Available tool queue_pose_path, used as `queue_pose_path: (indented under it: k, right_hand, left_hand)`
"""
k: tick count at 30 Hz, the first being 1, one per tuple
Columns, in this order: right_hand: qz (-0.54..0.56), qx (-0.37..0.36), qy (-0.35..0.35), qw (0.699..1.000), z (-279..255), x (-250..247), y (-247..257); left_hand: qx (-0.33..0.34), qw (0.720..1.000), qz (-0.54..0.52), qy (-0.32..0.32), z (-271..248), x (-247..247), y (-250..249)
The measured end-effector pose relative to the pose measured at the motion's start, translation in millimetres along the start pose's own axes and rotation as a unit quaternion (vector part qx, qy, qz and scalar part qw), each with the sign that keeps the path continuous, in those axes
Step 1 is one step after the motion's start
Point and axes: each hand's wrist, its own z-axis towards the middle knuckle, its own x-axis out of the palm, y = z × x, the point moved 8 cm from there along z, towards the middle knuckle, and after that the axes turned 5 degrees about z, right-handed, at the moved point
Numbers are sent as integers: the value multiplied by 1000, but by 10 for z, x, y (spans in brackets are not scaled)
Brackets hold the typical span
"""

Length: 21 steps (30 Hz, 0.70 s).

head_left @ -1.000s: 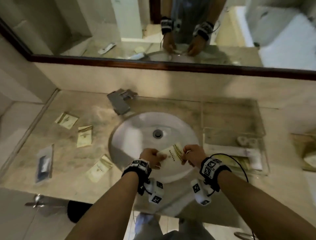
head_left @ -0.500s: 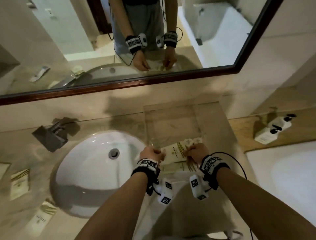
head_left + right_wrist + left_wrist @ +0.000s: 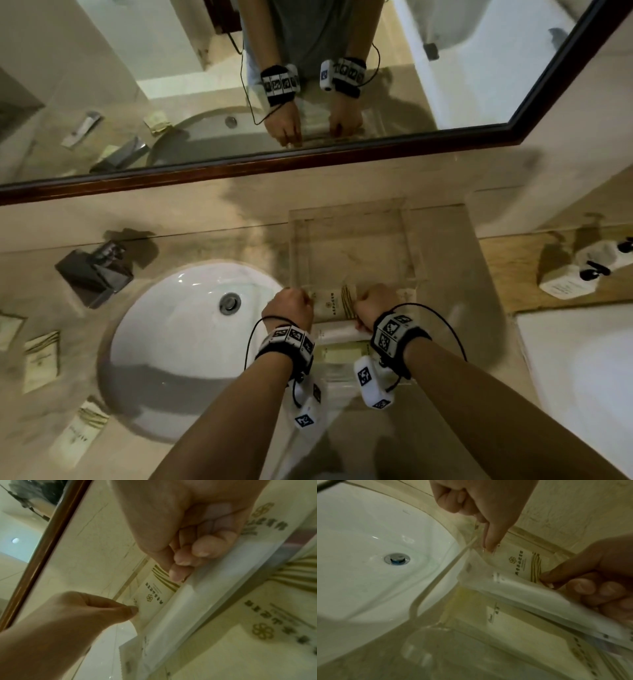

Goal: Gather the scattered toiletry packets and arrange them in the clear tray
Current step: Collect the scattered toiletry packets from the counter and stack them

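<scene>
A cream toiletry packet (image 3: 331, 302) with gold stripes lies low inside the clear tray (image 3: 409, 240), right of the sink. My left hand (image 3: 305, 301) pinches its left end and my right hand (image 3: 359, 305) pinches its striped right end. In the left wrist view the left hand's fingertips (image 3: 488, 547) press the packet (image 3: 518, 566) by the tray wall (image 3: 443, 572). In the right wrist view the curled right fingers (image 3: 178, 574) sit on the stripes. A long white packet (image 3: 337, 333) and another cream packet (image 3: 342, 353) lie in the tray nearer me.
Loose cream packets (image 3: 41, 359) (image 3: 80, 435) lie on the counter left of the white sink (image 3: 164, 359). A dark faucet (image 3: 96, 274) stands behind the sink. Two white pump bottles (image 3: 575, 277) sit on a wooden ledge at right, beside a bathtub (image 3: 582, 394). A mirror runs along the back.
Both hands carried the cream packet from above the sink rightward and lowered it into the clear tray. The head view swung right with them.
</scene>
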Motion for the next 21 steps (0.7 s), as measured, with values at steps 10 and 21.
queue_pose_path:
  k: [10, 21]
  right_hand:
    - [-89, -25, 21, 996, 110, 92, 53]
    - [-110, -79, 11, 991, 86, 182, 169]
  left_hand:
    - [8, 999, 6, -32, -11, 103, 42]
    - [36, 996, -78, -31, -232, -18, 310]
